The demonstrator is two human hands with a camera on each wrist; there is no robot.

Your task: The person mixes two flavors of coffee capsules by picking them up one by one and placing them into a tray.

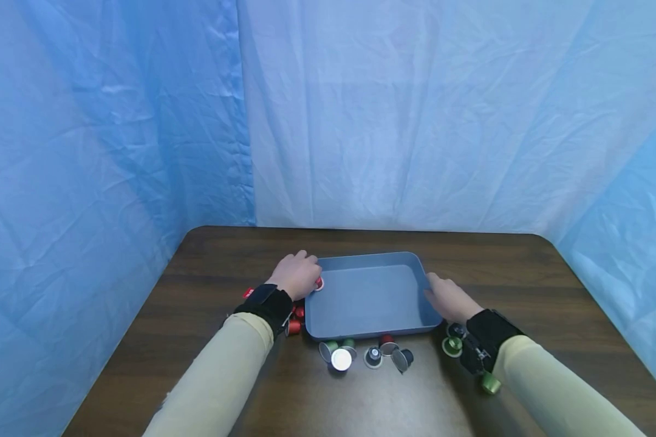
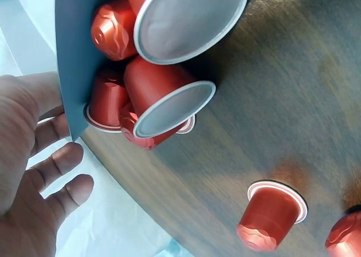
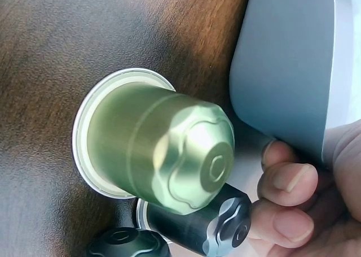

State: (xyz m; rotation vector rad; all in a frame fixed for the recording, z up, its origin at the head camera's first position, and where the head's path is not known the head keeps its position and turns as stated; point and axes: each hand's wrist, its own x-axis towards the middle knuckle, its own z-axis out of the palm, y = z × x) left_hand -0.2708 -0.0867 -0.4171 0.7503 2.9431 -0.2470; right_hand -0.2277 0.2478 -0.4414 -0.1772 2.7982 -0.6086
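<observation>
A blue-grey rectangular tray [image 1: 369, 297] lies between both hands. My left hand [image 1: 297, 276] grips its left side, thumb and fingers on either side of the wall in the left wrist view. A red coffee capsule [image 1: 319, 283] shows by those fingers at the tray's left edge; whether they touch it, I cannot tell. At the right side my right hand [image 1: 449, 298] holds the tray, fingertips curled under its edge in the right wrist view. Several red capsules [image 2: 163, 99] lie against the tray's left outer wall. Near the right hand are a green capsule [image 3: 161, 144] and a dark capsule [image 3: 194, 226].
Along the tray's near side lie several capsules, among them a white-lidded one [image 1: 341, 359] and a dark one [image 1: 373, 357]. Another green capsule [image 1: 491, 383] lies beside the right forearm. Blue sheets [image 1: 388, 121] hang behind and beside the brown wooden table [image 1: 240, 258].
</observation>
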